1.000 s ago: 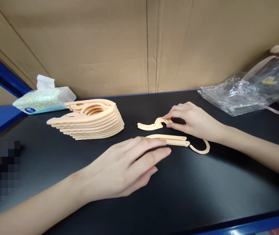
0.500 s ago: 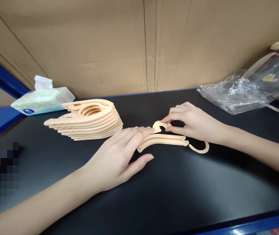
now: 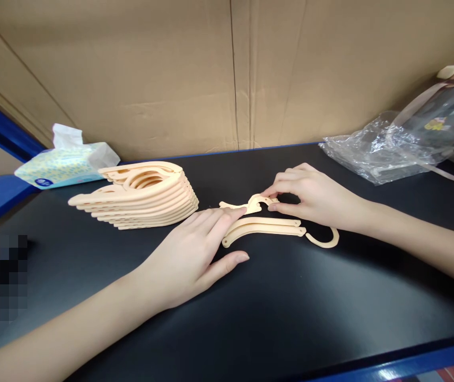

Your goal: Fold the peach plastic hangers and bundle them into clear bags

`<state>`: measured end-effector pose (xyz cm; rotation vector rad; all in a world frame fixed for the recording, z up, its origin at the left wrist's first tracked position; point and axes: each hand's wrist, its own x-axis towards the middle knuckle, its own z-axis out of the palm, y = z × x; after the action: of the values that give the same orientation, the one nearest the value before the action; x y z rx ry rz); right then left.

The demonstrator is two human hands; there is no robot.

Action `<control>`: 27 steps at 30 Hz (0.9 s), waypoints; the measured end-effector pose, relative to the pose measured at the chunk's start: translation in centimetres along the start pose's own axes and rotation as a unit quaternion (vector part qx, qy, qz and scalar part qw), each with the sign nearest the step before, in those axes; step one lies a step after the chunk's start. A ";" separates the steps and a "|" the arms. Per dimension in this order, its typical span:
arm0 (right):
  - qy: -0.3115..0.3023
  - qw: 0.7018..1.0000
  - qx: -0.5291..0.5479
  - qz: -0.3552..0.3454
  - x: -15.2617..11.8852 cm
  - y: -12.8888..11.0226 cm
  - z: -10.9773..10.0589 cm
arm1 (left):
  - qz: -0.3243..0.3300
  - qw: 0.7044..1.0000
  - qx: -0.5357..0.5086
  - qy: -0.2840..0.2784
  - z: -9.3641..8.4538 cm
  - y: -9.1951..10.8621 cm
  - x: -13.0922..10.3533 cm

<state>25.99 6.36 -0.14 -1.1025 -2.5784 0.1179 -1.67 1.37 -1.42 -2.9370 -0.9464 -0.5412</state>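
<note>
Head view: nearer to the back edge of the bench (image 3: 330, 297), the right hand (image 3: 314, 195) pinches one hanger part (image 3: 254, 203); the left hand (image 3: 193, 249), fingers stretched, seems touching it; light pressure should steady it.

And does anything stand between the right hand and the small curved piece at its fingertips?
Nothing visible: the right hand pinches the curved piece at its right end. The left hand overlaps the piece from the other side, and two long strips lie on the near side, not between them.
</note>
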 end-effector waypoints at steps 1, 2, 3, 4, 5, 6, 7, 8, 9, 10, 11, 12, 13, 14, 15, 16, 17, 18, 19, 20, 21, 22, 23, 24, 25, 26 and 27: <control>0.000 1.000 -0.001 0.000 0.0 0.0 0.0 | 0.000 1.000 0.000 0.000 0.0 0.0 0.0; -0.001 1.000 -0.001 0.001 0.0 -0.1 -0.1 | 0.001 1.000 0.001 0.000 0.0 0.0 0.0; -0.001 1.000 -0.002 0.002 0.0 -0.1 -0.1 | 0.001 1.000 0.001 0.001 0.0 0.0 0.0; -0.001 1.000 -0.002 0.002 0.0 -0.1 -0.1 | 0.002 1.000 -0.001 0.000 0.0 0.0 0.0; -0.002 1.000 -0.004 0.002 0.0 -0.1 -0.1 | 0.002 1.000 -0.002 -0.001 0.0 0.0 0.1; -0.001 1.000 -0.006 0.001 0.0 -0.1 -0.1 | 0.001 1.000 -0.004 -0.002 0.0 0.0 0.1; 0.002 1.000 -0.008 0.001 0.0 -0.1 -0.1 | 0.001 1.000 -0.005 -0.003 0.0 -0.1 0.1; 0.006 1.000 -0.011 0.000 0.0 -0.1 -0.2 | 0.000 1.000 -0.007 -0.004 0.0 -0.1 0.1; 0.012 1.000 -0.014 -0.001 0.0 -0.1 -0.2 | 0.000 1.000 -0.007 -0.005 0.0 0.0 0.1; 0.020 1.000 -0.018 -0.003 0.0 -0.1 -0.3 | 0.000 1.000 -0.008 -0.006 0.0 0.0 0.0; 0.027 0.999 -0.024 -0.005 -0.1 0.0 -0.4 | 0.000 1.000 -0.009 -0.007 0.1 0.0 0.0; 0.033 0.999 -0.033 -0.009 -0.1 0.1 -0.5 | -0.001 1.000 -0.010 -0.010 0.1 0.0 0.0; 0.038 0.998 -0.045 -0.014 -0.1 0.2 -0.7 | -0.001 1.000 -0.011 -0.011 0.1 0.0 0.0; 0.041 0.997 -0.061 -0.021 -0.1 0.3 -0.9 | 0.000 1.000 -0.011 -0.012 0.1 0.0 0.0; 0.044 0.995 -0.082 -0.027 -0.1 0.4 -1.2 | 0.001 1.000 -0.012 -0.013 0.1 0.0 0.0; 0.047 0.993 -0.106 -0.032 -0.1 0.6 -1.5 | 0.002 1.000 -0.012 -0.013 0.0 0.0 0.0; 0.049 0.990 -0.131 -0.035 -0.2 0.8 -1.8 | 0.003 1.000 -0.013 -0.014 0.0 0.0 0.0; 0.051 0.986 -0.156 -0.037 -0.2 1.0 -2.1 | 0.004 1.000 -0.013 -0.013 0.0 0.0 0.0; 0.052 0.982 -0.179 -0.036 -0.2 1.2 -2.5 | 0.003 1.000 -0.013 -0.012 0.0 0.0 0.0; 0.051 0.978 -0.199 -0.034 -0.2 1.3 -2.9 | 0.003 1.000 -0.013 -0.013 0.0 -0.1 0.1; 0.047 0.975 -0.214 -0.031 -0.3 1.5 -3.4 | 0.005 1.000 -0.013 -0.013 0.0 -0.1 0.1; 0.040 0.974 -0.223 -0.029 -0.3 1.6 -3.8 | 0.008 1.000 -0.012 -0.011 0.0 0.0 0.1; 0.032 0.973 -0.227 -0.028 -0.4 1.8 -4.4 | 0.015 1.000 -0.012 -0.008 0.0 0.0 0.2; 0.024 0.973 -0.226 -0.028 -0.4 1.9 -5.0 | 0.026 1.000 -0.012 -0.005 -0.1 0.1 0.2; 0.016 0.975 -0.221 -0.027 -0.5 2.1 -5.6 | 0.039 0.999 -0.012 -0.001 -0.1 0.3 0.2; 0.010 0.977 -0.213 -0.026 -0.5 2.3 -6.2 | 0.054 0.998 -0.010 0.004 -0.2 0.5 0.2; 0.005 0.978 -0.205 -0.023 -0.6 2.5 -6.7 | 0.068 0.998 -0.007 0.012 -0.3 0.8 0.2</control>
<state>30.37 7.33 5.48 -1.1671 -2.6866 -0.4491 -1.15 0.80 -0.97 -2.9711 -0.7366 -0.5779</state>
